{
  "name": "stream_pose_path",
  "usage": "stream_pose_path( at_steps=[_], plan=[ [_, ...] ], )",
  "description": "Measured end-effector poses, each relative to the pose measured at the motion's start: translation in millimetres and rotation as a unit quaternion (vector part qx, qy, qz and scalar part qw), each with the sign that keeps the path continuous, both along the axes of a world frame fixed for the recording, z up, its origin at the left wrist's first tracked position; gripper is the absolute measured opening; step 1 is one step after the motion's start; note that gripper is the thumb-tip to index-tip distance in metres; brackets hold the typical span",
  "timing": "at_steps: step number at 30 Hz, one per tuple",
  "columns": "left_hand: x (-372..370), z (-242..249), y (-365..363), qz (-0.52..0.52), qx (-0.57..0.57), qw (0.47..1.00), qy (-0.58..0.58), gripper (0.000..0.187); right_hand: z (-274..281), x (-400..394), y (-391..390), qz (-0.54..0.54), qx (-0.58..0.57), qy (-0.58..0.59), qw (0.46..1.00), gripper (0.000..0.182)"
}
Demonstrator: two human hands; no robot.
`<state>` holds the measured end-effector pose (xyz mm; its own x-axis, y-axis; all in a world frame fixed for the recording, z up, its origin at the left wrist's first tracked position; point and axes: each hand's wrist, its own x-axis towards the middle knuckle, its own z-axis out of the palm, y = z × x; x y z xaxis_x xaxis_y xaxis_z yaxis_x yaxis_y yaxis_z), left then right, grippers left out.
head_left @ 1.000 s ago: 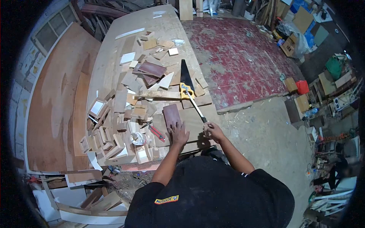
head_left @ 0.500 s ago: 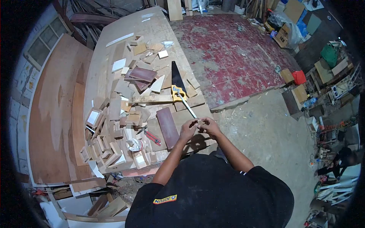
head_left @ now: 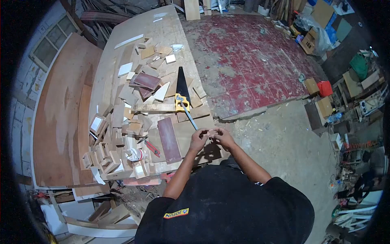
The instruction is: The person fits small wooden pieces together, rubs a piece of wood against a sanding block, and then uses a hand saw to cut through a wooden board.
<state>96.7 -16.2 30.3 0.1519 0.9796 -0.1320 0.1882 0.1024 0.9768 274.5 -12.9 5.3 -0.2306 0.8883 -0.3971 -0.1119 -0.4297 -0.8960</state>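
Note:
My left hand (head_left: 198,140) and my right hand (head_left: 224,138) are raised close together over the table's near right edge. Pinched between their fingertips is a small light-brown wooden piece (head_left: 211,133), partly hidden by the fingers. Just beyond my left hand, a narrow whitish strip (head_left: 189,115) runs up to the yellow handle of a hand saw (head_left: 181,87), whose dark blade points away from me. To the left of my hands lies a reddish-brown sanding block or board (head_left: 169,140), with red-handled pliers (head_left: 152,149) beside it.
Many wood offcuts and small wooden frames (head_left: 106,158) crowd the wooden table (head_left: 106,65). A white bottle (head_left: 133,154) stands among them. A large plywood sheet (head_left: 57,118) leans at the left. At the far right, a partly dark-clothed person (head_left: 363,181) is near cluttered shelves.
My view has shifted slightly, so the table and its things appear further left. Both hands stay together on the small wooden piece, with the fingers slightly rearranged.

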Motion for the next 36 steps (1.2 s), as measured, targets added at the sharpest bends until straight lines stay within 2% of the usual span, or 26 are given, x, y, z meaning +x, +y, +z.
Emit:
stream_pose_path(
  at_steps=[4,6,13,15,19,21,24,28,30,34,36],
  plan=[
    [31.5,4.4,8.6,0.042,0.05,0.997,-0.03,0.026,25.3,25.0,7.6,0.009,-0.01,0.04,0.999,0.034],
    [42.1,10.0,9.8,0.007,0.073,0.997,0.014,0.026,34.1,37.2,14.0,0.023,-0.017,0.063,0.998,0.034],
    [69.3,22.6,4.3,0.084,0.104,0.986,0.095,0.026,35.5,66.5,32.0,0.076,-0.055,0.101,0.99,0.04],
    [73.1,25.1,-1.9,0.109,0.064,0.989,0.073,0.028,34.9,68.2,33.6,0.102,-0.04,0.092,0.99,0.039],
    [77.8,22.6,-15.5,0.162,0.075,0.984,0.008,0.028,34.7,70.0,30.8,0.133,-0.01,0.099,0.986,0.035],
    [75.5,23.7,-20.3,0.11,0.119,0.985,0.066,0.028,32.2,69.3,29.4,0.155,-0.005,0.119,0.981,0.033],
    [73.4,23.2,-26.1,0.112,0.167,0.971,0.128,0.027,26.3,68.0,26.9,0.151,0.007,0.093,0.984,0.032],
    [69.4,17.2,-22.6,0.108,0.192,0.967,0.131,0.029,23.9,69.3,27.3,0.135,0.012,0.084,0.987,0.031],
    [71.0,19.4,-19.7,0.127,0.097,0.984,0.085,0.03,25.7,70.9,27.1,0.127,0.031,0.076,0.988,0.03],
    [74.1,31.2,-8.0,0.094,0.105,0.989,0.04,0.029,27.7,69.6,27.2,0.092,0.069,0.042,0.992,0.032],
    [70.8,36.4,-4.2,0.049,0.165,0.98,0.099,0.029,30.3,67.8,29.3,0.081,0.094,0.052,0.991,0.032]
  ],
)
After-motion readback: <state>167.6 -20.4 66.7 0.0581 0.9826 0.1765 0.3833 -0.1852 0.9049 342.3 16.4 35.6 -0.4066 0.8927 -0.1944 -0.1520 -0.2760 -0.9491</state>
